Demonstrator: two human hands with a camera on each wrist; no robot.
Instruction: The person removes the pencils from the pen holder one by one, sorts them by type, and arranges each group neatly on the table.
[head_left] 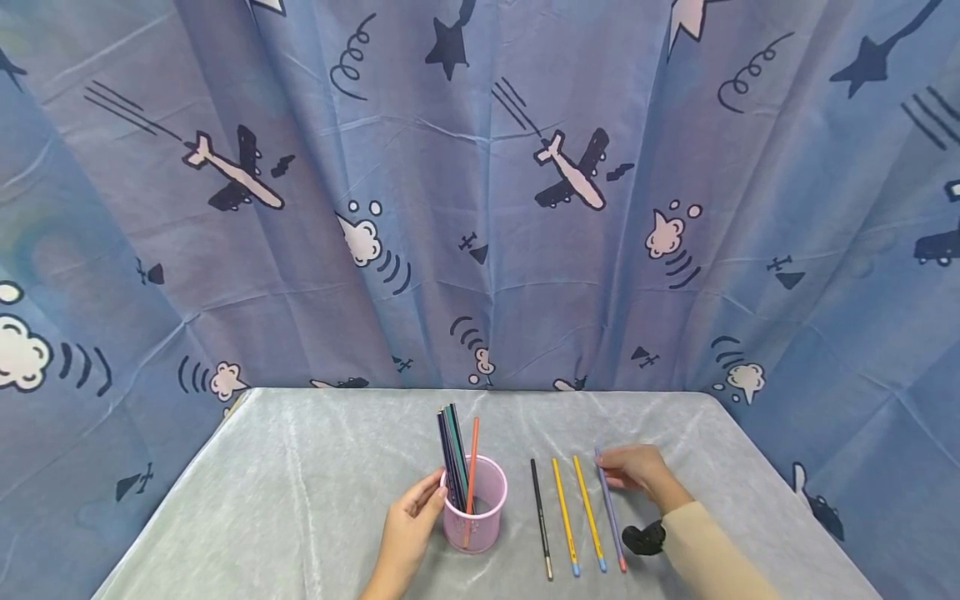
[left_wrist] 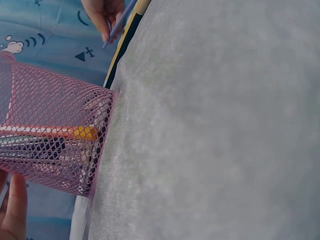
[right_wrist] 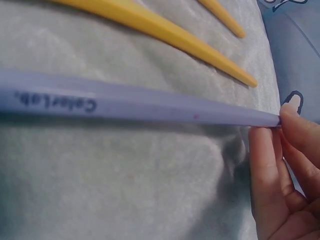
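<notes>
My left hand [head_left: 411, 521] holds the pink mesh pencil cup [head_left: 474, 533] by its left side, thumb and fingers at the rim. Several dark pencils [head_left: 452, 458] and an orange pencil [head_left: 472, 467] lean inside it; the orange one's yellow end [left_wrist: 86, 132] shows through the mesh. To the right, my right hand [head_left: 641, 473] pinches a purple pencil [right_wrist: 150, 106] at its far end, between thumb and fingertips. That pencil has a red near end and lettering on its side. Left of it lie two yellow pencils [head_left: 588, 512] and a black pencil [head_left: 541, 521], roughly side by side.
A pale grey cloth [head_left: 337, 467] covers the table. Behind it hangs a blue curtain [head_left: 420, 250] printed with planes and clouds. A black band-like object [head_left: 643, 539] sits by the right wrist, below the tan sleeve [head_left: 708, 550].
</notes>
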